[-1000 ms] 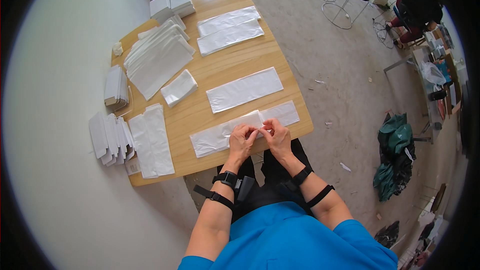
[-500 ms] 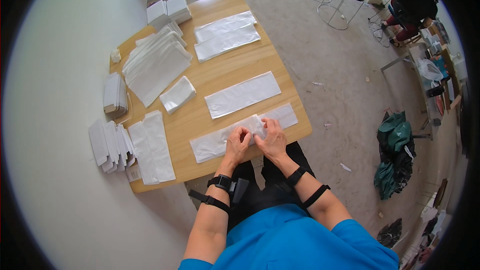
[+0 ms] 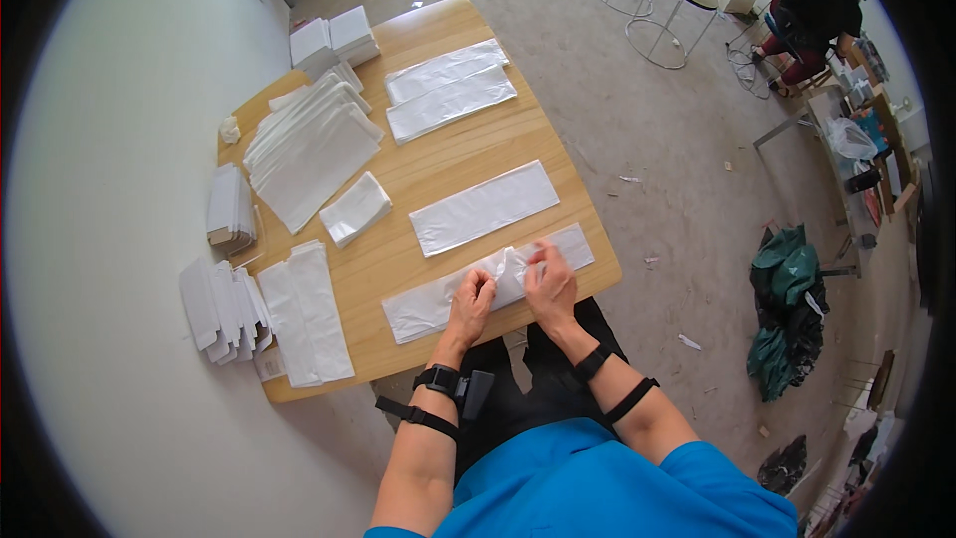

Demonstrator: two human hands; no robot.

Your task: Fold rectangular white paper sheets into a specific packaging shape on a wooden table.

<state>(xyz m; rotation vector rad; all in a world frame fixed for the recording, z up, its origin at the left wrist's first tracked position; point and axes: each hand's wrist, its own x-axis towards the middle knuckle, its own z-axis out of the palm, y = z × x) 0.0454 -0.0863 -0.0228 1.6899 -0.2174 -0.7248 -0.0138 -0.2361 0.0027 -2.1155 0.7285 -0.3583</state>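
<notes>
Both hands are sitting closer together than a second ago, and the white stuff between them is now bunching up higher at the middle of the strip. That long white plastic bag (image 3: 438, 297) is lying flat along the near edge of the wooden table (image 3: 558, 194), thin and slightly see-through, smooth at its two ends and crumpled into a raised fold where the hands are meeting.

One such bag is being worked; a second flat one (image 3: 485, 207) is lying just beyond it, and two more (image 3: 450, 90) are resting side by side at the far end. One small folded white piece (image 3: 357, 207) is sitting near the table's middle, with a fanned stack of white sheets (image 3: 311, 147) behind it.

The left hand (image 3: 470, 301) is curling its fingers (image 3: 482, 284) tightly, pinching the bunched film. The right hand (image 3: 549, 284) is pressing down on the fold with fingers (image 3: 538, 255) bent and close together, gripping the same bag.
</notes>
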